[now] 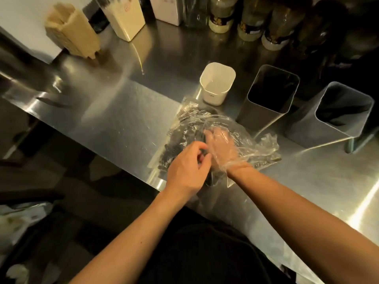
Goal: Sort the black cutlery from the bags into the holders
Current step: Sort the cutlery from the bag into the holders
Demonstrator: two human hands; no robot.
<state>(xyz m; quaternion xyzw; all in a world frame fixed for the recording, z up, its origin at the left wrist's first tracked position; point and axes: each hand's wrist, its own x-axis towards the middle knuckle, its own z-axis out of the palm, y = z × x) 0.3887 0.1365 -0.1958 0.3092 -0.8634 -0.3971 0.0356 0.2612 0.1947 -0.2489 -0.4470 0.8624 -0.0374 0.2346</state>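
A clear plastic bag [190, 132] of black cutlery [174, 148] lies on the steel counter [123, 111], close to its near edge and just in front of the holders. The cutlery shows as a dark, blurred mass through the crinkled film; single pieces cannot be told apart. The right hand [220, 147], covered in a thin transparent glove, is inside the mouth of the bag with its fingers spread loosely over the cutlery; whether it grips any piece cannot be told. The left hand [187, 169], bare, sits just beside it at the bag's near end, its thumb and fingers curled together in a pinch on the plastic. Loose film [264, 148] bunches up to the right of the gloved hand.

Behind the bag stands a small white holder [217, 83], its inside pale and showing nothing. To its right are two square metal holders, the nearer one [270, 93] dark inside and the far-right one [340, 111] with dark pieces lying in it. Farther back along the counter stand a tan stack of paper goods [73, 31], a cream carton [125, 19] and a row of jars [252, 21] with dark labels.
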